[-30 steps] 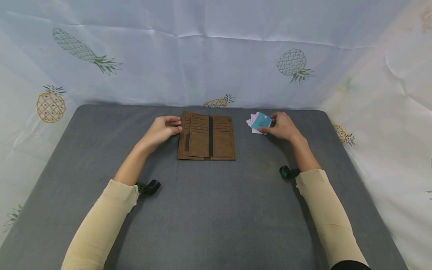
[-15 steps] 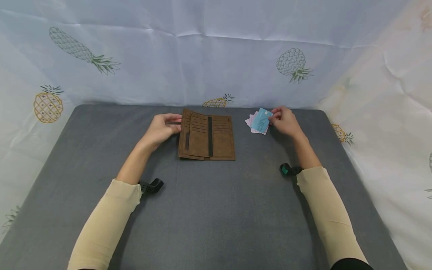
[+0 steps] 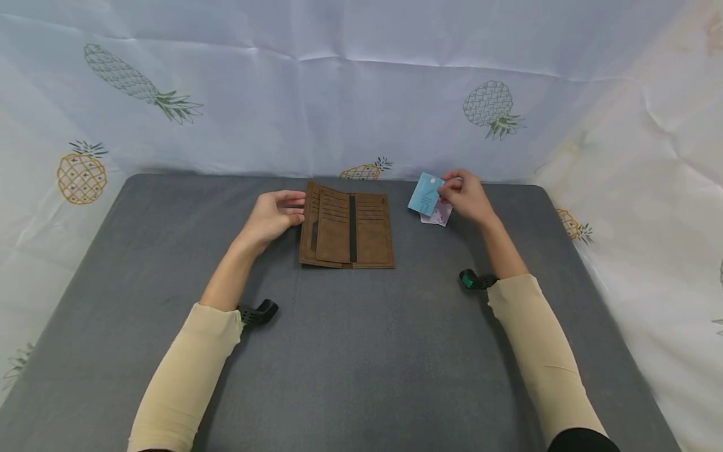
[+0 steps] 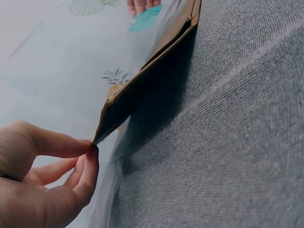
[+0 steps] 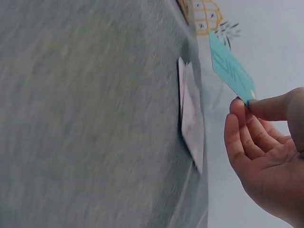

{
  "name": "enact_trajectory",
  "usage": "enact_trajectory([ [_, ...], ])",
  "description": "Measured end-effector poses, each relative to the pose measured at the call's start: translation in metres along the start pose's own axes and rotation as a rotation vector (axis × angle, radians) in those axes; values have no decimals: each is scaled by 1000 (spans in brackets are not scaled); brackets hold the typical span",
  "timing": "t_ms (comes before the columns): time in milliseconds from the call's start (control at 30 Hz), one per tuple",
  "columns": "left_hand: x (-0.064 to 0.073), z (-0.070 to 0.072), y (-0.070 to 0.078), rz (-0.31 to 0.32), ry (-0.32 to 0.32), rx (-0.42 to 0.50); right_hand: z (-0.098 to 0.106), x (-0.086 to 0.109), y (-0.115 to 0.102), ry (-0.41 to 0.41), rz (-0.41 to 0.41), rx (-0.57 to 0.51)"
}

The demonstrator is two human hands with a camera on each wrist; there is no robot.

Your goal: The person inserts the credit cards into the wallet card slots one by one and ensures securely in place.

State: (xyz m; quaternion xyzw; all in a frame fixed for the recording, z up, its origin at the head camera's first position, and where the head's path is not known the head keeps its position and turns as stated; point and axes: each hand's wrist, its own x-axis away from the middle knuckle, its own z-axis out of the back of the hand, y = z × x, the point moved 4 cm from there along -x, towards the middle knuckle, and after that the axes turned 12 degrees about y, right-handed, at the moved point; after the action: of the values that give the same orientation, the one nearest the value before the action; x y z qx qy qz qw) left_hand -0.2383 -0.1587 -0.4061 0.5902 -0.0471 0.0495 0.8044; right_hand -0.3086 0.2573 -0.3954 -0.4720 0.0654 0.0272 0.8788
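Both hands pinch: left hand [image 3: 268,217] an open, many-slotted brown wallet [image 3: 337,231], right hand [image 3: 466,196] a thin, light-blue card [image 3: 424,195].

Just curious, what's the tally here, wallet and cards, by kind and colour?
Brown leather-look wallet, pinched by the left hand: 1
Light blue rectangular card, held by the right hand: 1
Pale pinkish rectangular cards, overlapping on the gray table: at least 2
Total: at least 4; overlap may hide more
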Motion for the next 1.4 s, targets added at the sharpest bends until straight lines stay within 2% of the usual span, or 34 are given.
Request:
enact_trajectory([
  [167,1,0,-2,-7,15,4,-12,1,-15,-6,-2,-61],
  [300,2,-1,-1,-19,20,13,-24,-2,-24,-19,36,-94],
  [500,3,-1,0,-23,28,8,-47,-9,-40,-73,136,-50],
  [800,1,-4,-2,-27,42,5,-76,-11,-52,-146,154,-45],
  [1167,1,-6,-4,-13,48,18,-98,-8,-52,-199,212,-71],
  [1400,1,-7,-2,-14,49,21,-101,-4,-51,-211,195,-63],
])
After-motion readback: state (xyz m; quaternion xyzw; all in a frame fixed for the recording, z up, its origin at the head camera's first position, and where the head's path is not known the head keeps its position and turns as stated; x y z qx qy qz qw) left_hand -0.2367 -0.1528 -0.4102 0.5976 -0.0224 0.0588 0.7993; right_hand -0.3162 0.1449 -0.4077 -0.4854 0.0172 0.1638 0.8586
